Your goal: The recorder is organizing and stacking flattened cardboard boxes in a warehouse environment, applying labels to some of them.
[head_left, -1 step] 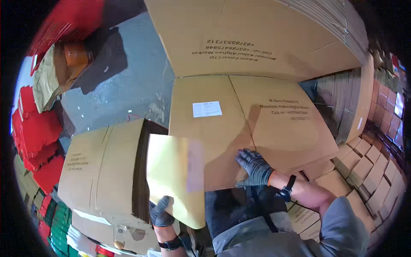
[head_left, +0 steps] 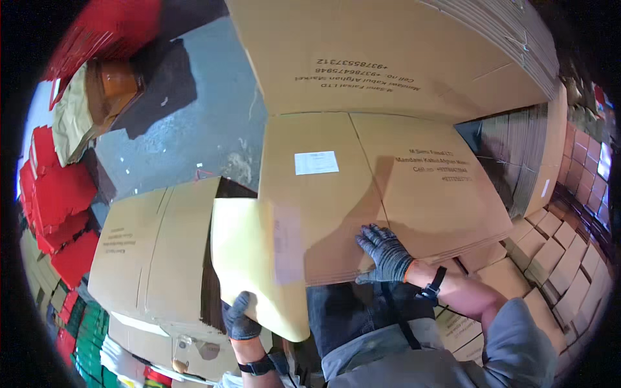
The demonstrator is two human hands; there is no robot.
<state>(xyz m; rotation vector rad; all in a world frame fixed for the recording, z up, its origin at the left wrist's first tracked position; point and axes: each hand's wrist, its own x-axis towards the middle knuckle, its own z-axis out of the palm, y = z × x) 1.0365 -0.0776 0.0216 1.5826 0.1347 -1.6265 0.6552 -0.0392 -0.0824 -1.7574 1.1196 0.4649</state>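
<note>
In a grey glove, my left hand (head_left: 242, 317) pinches the lower left edge of a pale yellow sheet (head_left: 249, 258), which hangs over the left front of a cardboard carton (head_left: 323, 213). A whitish printed rectangle (head_left: 287, 251) shows on the sheet's right side. My right hand (head_left: 387, 253), gloved too, rests on the carton near its front edge with fingers apart, holding nothing. A white label (head_left: 316, 163) sits on the carton's left panel, and dark print covers part of the right panel.
To the left stands a stack of flattened cartons (head_left: 152, 258). Behind, a large carton sheet (head_left: 388, 58) leans up. Red bundles (head_left: 61, 194) lie at far left, with an open box (head_left: 119, 90) beyond. Several small boxes (head_left: 556, 258) fill the right side.
My left hand has moved slightly left with the yellow sheet, which now overlaps the left stack more. My right hand stays on the carton.
</note>
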